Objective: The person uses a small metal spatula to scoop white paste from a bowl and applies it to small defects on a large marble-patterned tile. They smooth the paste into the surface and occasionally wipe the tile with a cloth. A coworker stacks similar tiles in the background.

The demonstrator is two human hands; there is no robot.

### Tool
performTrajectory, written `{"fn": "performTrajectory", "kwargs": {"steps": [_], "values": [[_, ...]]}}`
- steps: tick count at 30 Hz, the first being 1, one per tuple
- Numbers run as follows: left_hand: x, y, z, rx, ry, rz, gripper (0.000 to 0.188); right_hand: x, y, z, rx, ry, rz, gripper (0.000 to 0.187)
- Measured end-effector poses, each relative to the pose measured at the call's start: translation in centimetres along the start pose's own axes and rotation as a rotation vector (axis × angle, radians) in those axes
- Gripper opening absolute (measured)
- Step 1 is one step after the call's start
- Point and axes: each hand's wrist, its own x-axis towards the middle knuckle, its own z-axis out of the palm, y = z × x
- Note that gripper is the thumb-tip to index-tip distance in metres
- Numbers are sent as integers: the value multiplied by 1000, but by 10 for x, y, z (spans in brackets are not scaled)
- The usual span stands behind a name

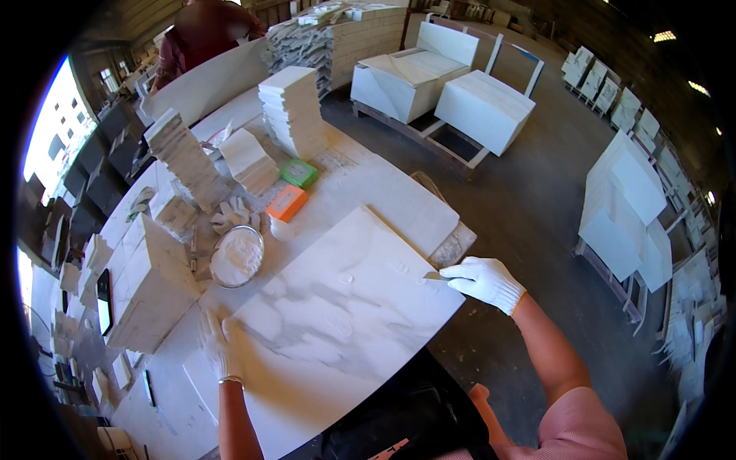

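A white marble slab [353,307] with grey veins lies across the table in front of me, with a few small pale dabs on its face. My right hand [484,282], in a white knitted glove, grips a putty knife [435,276] whose blade is at the slab's right corner. Its handle is mostly hidden in the fingers. My left hand [218,349], also gloved, rests with fingers stretched out at the slab's left edge. Beyond that hand stands a round metal bowl [238,257] of white paste or powder.
Behind the bowl are a spare glove [234,215], an orange box [287,203] and a green box [299,174]. Stacked tiles [293,111] rise further back; a phone [104,303] leans left. Slab-laden racks [625,215] stand right. Another person [207,34] stands at far left.
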Motion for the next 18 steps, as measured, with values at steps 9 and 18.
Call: {"fn": "performTrajectory", "kwargs": {"steps": [9,18], "values": [[-1,12,-17,133,-35,4,59,14,-3,-5,663,83,313,33],[0,21,-29,86,-117,9,60,49,-9,7,842,81,519,42]]}}
